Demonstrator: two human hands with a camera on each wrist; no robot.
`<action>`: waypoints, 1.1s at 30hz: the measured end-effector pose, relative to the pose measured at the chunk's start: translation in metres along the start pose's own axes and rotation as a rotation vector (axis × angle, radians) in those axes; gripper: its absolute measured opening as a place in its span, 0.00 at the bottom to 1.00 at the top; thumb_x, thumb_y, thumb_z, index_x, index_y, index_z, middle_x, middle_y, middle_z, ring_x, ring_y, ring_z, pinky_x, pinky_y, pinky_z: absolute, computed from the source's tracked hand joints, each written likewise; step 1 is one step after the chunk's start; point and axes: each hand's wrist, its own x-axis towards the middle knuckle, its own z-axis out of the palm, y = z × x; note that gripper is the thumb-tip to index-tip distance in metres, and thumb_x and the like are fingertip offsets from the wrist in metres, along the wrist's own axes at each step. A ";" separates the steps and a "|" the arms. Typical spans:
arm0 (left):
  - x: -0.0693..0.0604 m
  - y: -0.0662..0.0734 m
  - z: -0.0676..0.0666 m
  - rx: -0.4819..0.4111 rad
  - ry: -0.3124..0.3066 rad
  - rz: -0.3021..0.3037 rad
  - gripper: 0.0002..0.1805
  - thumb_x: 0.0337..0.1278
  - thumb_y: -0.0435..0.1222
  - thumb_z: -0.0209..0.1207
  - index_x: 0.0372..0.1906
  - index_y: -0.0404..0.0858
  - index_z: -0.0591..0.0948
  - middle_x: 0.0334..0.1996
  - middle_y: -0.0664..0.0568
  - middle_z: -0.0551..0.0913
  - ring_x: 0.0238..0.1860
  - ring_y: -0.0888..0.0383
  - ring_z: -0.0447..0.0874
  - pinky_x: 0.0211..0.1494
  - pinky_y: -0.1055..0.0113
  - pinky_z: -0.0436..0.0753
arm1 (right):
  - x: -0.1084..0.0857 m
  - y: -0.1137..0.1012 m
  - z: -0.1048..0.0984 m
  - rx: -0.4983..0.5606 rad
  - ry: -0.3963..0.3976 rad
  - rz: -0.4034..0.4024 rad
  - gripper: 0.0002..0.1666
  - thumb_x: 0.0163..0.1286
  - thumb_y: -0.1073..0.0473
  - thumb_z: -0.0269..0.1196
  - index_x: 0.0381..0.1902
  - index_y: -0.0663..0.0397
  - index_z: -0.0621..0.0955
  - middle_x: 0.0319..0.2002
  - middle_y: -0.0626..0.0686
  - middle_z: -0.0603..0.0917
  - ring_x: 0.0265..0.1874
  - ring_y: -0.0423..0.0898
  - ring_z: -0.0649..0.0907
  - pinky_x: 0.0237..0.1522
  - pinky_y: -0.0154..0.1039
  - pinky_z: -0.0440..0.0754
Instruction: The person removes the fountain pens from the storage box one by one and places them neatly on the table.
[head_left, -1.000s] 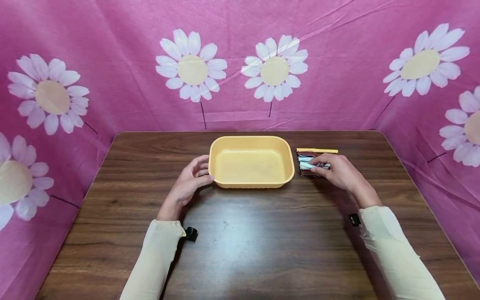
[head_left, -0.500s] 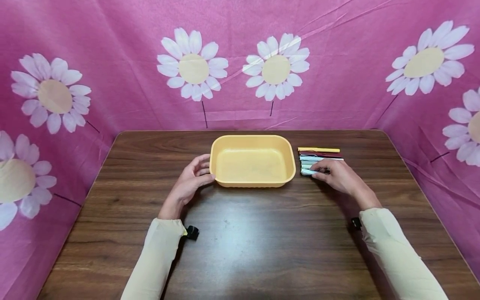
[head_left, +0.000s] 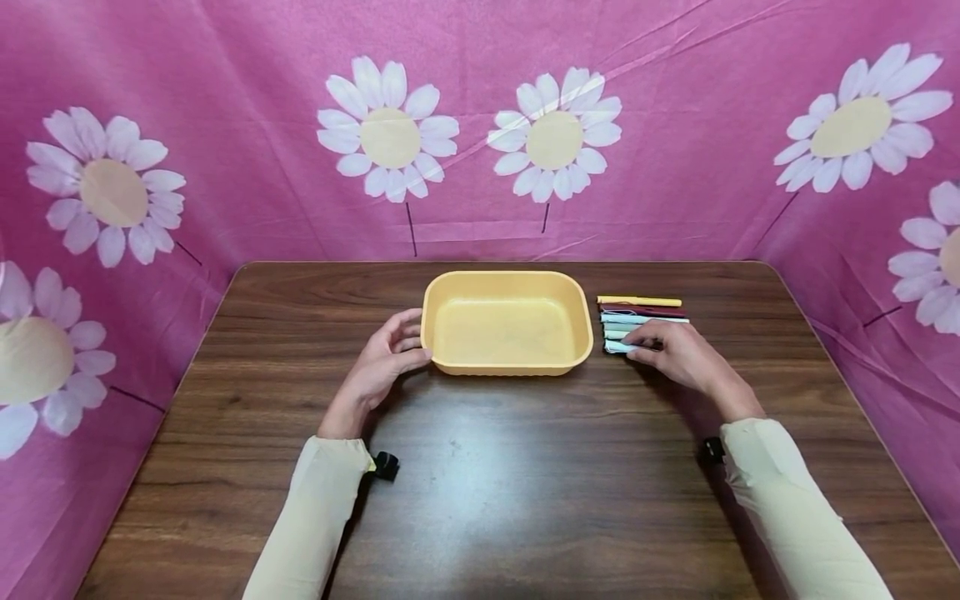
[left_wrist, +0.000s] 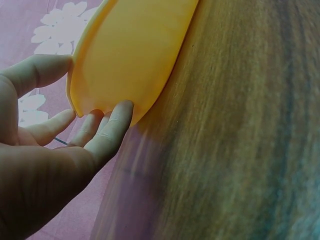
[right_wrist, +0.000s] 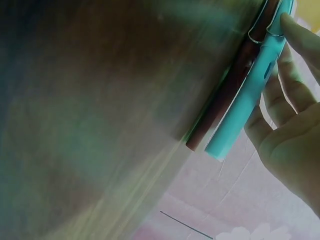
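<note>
My left hand (head_left: 377,365) rests on the left end of a yellow plastic basin (head_left: 508,369). In the left wrist view, spread fingers and thumb touch the basin's end wall (left_wrist: 127,55). My right hand (head_left: 678,354) is at a row of capped pens lying side by side, right of the basin. Its thumb and fingers pinch a light blue pen (right_wrist: 245,102) with a wire clip, at the near end of the row. Right beside it lies a dark red pen (right_wrist: 227,102). My fingers cover the right parts of the nearer pens.
At the row's far side lies a yellow pen (head_left: 640,301), with another dark red pen (head_left: 660,312) just nearer. Everything rests on a brown wooden table (head_left: 465,492). A pink cloth (head_left: 465,33) printed with daisies hangs behind and at both sides.
My right hand has moved slightly toward me, bringing the light blue pen from over the row to its near end. My left hand stays on the basin.
</note>
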 end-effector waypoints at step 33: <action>-0.001 0.000 0.000 -0.015 -0.001 0.005 0.41 0.56 0.17 0.60 0.76 0.32 0.61 0.65 0.29 0.67 0.60 0.40 0.73 0.51 0.67 0.86 | 0.001 0.001 -0.001 -0.038 -0.078 0.009 0.09 0.62 0.66 0.73 0.41 0.54 0.89 0.35 0.47 0.87 0.33 0.43 0.80 0.35 0.42 0.81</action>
